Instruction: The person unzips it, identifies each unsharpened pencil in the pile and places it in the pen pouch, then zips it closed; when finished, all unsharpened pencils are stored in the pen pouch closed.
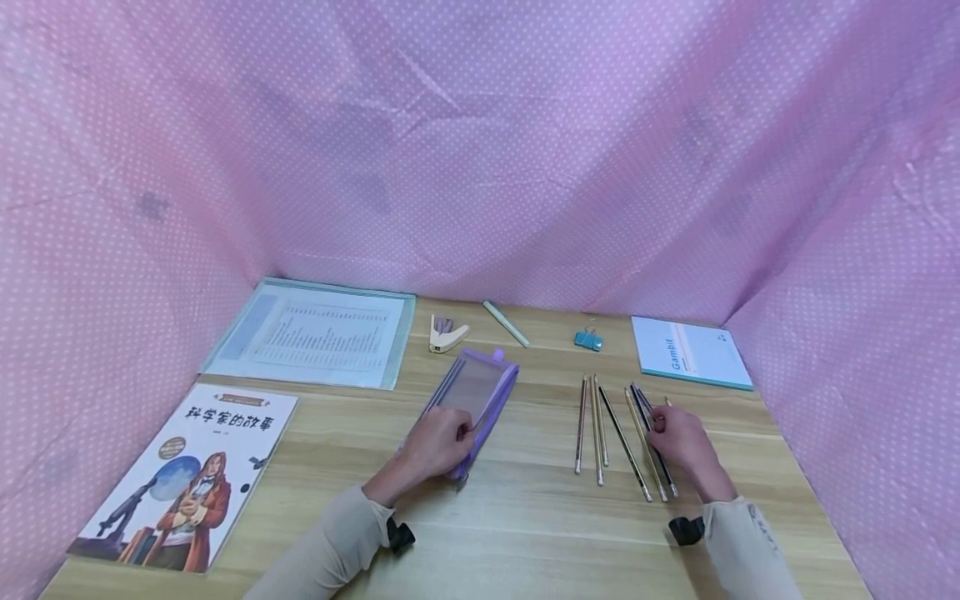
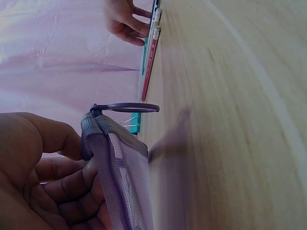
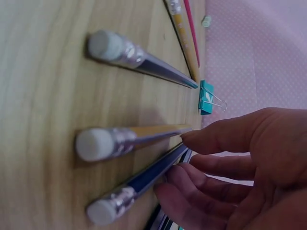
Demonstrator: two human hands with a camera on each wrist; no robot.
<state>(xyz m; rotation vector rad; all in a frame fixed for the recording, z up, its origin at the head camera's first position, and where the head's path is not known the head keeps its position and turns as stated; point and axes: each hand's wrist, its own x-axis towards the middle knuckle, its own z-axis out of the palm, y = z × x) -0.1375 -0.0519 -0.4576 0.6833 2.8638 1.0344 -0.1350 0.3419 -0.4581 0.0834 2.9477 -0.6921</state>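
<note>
My left hand (image 1: 438, 442) grips the near end of a purple mesh zip pencil case (image 1: 480, 387). In the left wrist view, thumb and curled fingers hold the case's corner beside a dark ring-shaped zip pull (image 2: 127, 108). Slim dark pencils show along the case's left side. My right hand (image 1: 681, 437) is at the right end of a row of pencils, its thumb and fingertips closing about a dark blue pencil (image 3: 151, 172). A yellow-and-dark pencil (image 3: 153, 132) lies just beside the thumb. Further left are a black pencil (image 1: 622, 437) and a red pencil (image 1: 581, 425).
Behind the case are a cream stapler (image 1: 448, 337) and a pale green pen (image 1: 506, 323). A teal binder clip (image 1: 588, 339) and a Gambit notebook (image 1: 690, 352) are at the back right. A document folder (image 1: 315, 333) and a picture-covered book (image 1: 187, 475) lie left. Pink dotted curtains (image 1: 480, 150) enclose the table.
</note>
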